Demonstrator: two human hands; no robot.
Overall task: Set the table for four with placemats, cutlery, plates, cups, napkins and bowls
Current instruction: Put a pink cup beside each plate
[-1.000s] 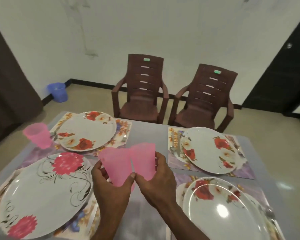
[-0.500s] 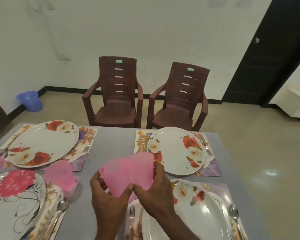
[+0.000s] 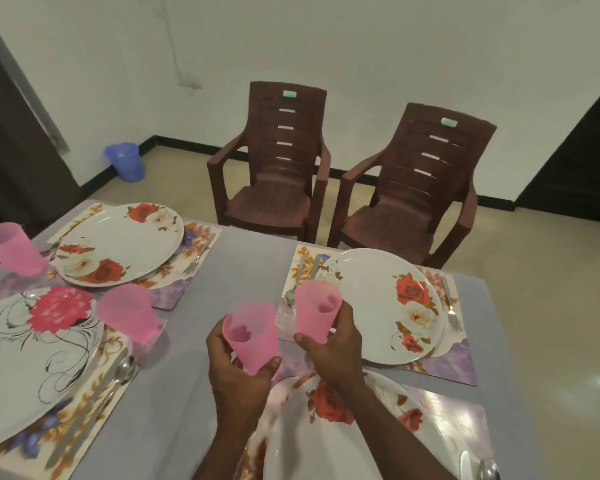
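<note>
My left hand (image 3: 238, 372) grips a pink plastic cup (image 3: 252, 336) above the middle of the grey table (image 3: 243, 265). My right hand (image 3: 336, 348) grips a second pink cup (image 3: 314, 310), held over the left edge of the far right placemat (image 3: 444, 362). The two cups are apart, mouths tilted toward me. Floral plates lie on placemats: far left plate (image 3: 118, 244), far right plate (image 3: 385, 306), near left plate (image 3: 25, 362), near right plate (image 3: 326, 441). Another pink cup (image 3: 127, 315) stands by the near left plate and one more pink cup (image 3: 9, 247) at the far left edge.
Forks and spoons lie beside the plates, such as a spoon (image 3: 122, 370) at the near left and a fork (image 3: 449, 306) at the far right. Two brown plastic chairs (image 3: 274, 168) (image 3: 413, 188) stand behind the table. A blue bucket (image 3: 125, 162) sits in the corner.
The two pink cups, held pressed together before, are now separated, one in each hand. The view has swung back left and down.
</note>
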